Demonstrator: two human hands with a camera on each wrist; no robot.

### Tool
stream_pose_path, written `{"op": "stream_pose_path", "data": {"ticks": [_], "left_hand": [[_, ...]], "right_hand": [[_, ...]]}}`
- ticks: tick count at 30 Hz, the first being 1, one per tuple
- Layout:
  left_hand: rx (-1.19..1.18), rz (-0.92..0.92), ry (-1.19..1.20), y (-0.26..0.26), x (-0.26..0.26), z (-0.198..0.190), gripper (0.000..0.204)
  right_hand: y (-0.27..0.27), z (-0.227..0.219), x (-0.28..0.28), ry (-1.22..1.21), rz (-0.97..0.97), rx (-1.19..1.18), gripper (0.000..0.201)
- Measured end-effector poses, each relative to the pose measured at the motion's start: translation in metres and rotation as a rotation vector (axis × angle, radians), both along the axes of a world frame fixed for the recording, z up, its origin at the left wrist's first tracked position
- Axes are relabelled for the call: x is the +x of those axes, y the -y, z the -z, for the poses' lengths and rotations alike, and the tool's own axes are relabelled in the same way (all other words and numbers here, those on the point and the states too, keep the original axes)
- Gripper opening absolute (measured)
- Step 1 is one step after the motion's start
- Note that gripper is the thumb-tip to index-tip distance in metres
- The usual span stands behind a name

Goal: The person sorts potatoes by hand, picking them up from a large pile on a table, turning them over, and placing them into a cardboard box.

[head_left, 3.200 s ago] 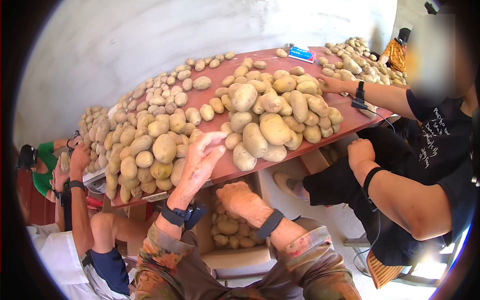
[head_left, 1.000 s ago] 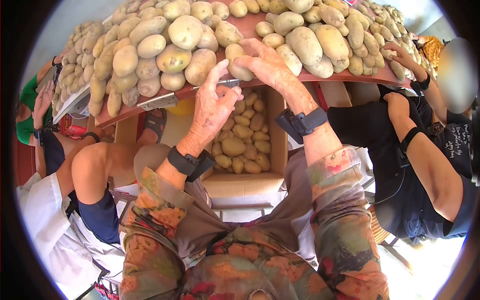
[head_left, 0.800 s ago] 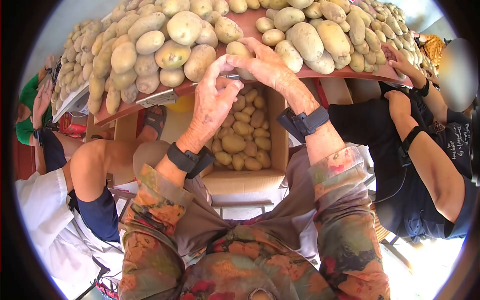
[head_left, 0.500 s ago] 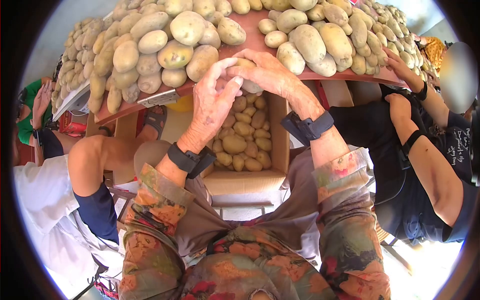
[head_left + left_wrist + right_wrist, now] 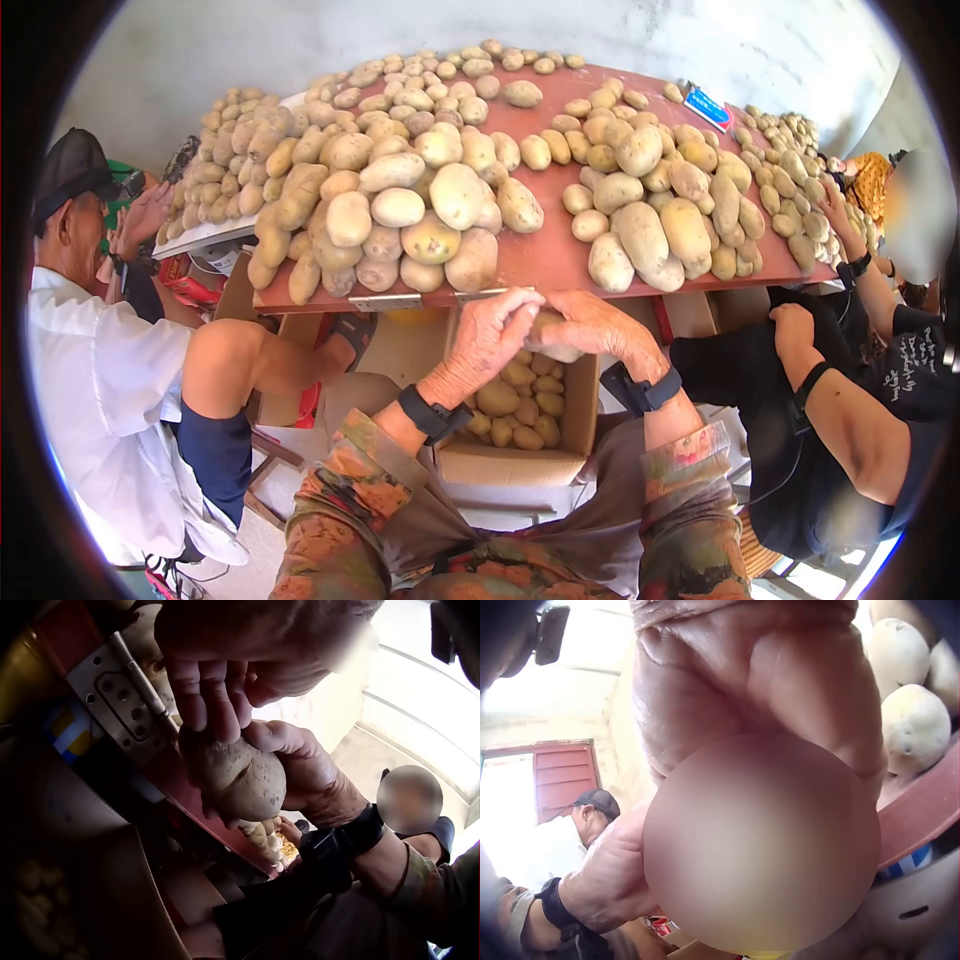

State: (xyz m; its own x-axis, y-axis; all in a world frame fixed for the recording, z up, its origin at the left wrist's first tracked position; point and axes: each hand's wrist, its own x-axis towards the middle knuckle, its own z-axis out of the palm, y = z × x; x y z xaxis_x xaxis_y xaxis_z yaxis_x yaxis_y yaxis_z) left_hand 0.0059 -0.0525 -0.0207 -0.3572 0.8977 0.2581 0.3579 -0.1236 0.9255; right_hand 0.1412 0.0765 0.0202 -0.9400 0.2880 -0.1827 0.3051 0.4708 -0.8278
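My right hand grips a potato just off the table's front edge, above the box. In the left wrist view its thumb and fingers curl round this potato, which shows a dark crease. My left hand is beside it, and the left hand's fingers reach down onto the potato's top, with the thumb off the surface. In the right wrist view my right hand fills the upper middle, my left hand is lower left, and a blurred patch hides what lies between them.
Potatoes are heaped at the left of the red table, with another heap at the right. Below my hands stands a cardboard box of potatoes. One person sits at the left, another at the right.
My right hand has come from over the box to the table edge, taken hold of a potato and drawn it towards me. My left hand's fingers have closed in on it. The head view has tilted up.
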Motion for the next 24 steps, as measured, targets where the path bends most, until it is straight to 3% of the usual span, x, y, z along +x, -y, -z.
{"op": "stream_pose_path", "data": {"ticks": [5, 9, 15, 16, 20, 24], "left_hand": [[0.031, 0.042, -0.088, -0.006, -0.002, 0.014, 0.017], [0.038, 0.029, -0.097, -0.006, 0.000, 0.013, 0.017], [-0.009, 0.012, 0.037, -0.003, -0.002, 0.005, 0.019], [-0.015, 0.016, 0.084, -0.002, -0.001, 0.005, 0.022], [-0.080, -0.034, 0.229, -0.002, 0.001, -0.001, 0.027], [-0.034, -0.046, 0.284, -0.002, 0.002, -0.003, 0.025]], "right_hand": [[-0.009, 0.007, 0.000, 0.123, -0.090, 0.139, 0.046], [-0.009, 0.002, 0.000, 0.084, -0.048, 0.078, 0.036], [-0.019, -0.001, -0.008, 0.001, 0.145, 0.051, 0.027], [-0.022, 0.006, -0.010, -0.103, 0.187, -0.049, 0.022], [-0.021, 0.011, -0.028, -0.280, 0.456, 0.047, 0.023], [-0.027, 0.021, -0.047, -0.409, 0.495, 0.499, 0.031]]}}
